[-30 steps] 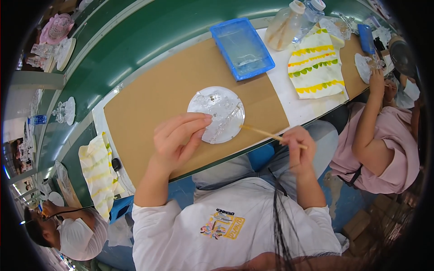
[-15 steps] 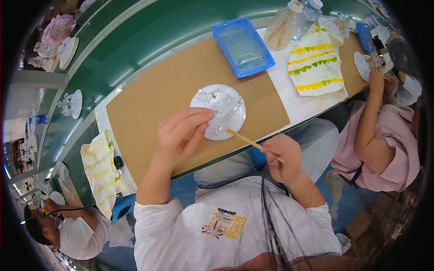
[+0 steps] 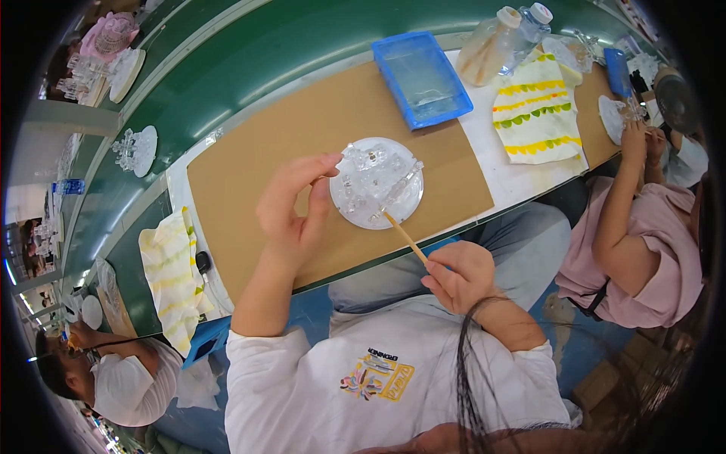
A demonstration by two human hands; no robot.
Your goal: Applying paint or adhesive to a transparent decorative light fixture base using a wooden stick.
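Note:
A round white disc (image 3: 412, 206) lies on the brown cardboard, with a clear, sculpted plastic piece (image 3: 382, 178) on top of it. At the disc's left rim is my left hand (image 3: 291, 208), its thumb and fingers curved and apart with nothing seen between them. My right hand (image 3: 463, 276), in front and to the right of the disc, grips a thin wooden stick (image 3: 407, 237). The far tip of the stick meets the lower edge of the clear piece. What the tip bears, if anything, is too small to tell.
Behind the disc stands a blue tray (image 3: 463, 102) with clear liquid. Bottles (image 3: 488, 51) and a yellow-striped cloth (image 3: 535, 113) are at the back right; another cloth (image 3: 168, 276) hangs at the left edge. A co-worker (image 3: 635, 250) sits at the right, another (image 3: 125, 374) at the left.
My left fingers have parted and moved off the clear piece to the disc's left rim. My right hand has shifted slightly along the stick; its tip remains at the piece's lower edge.

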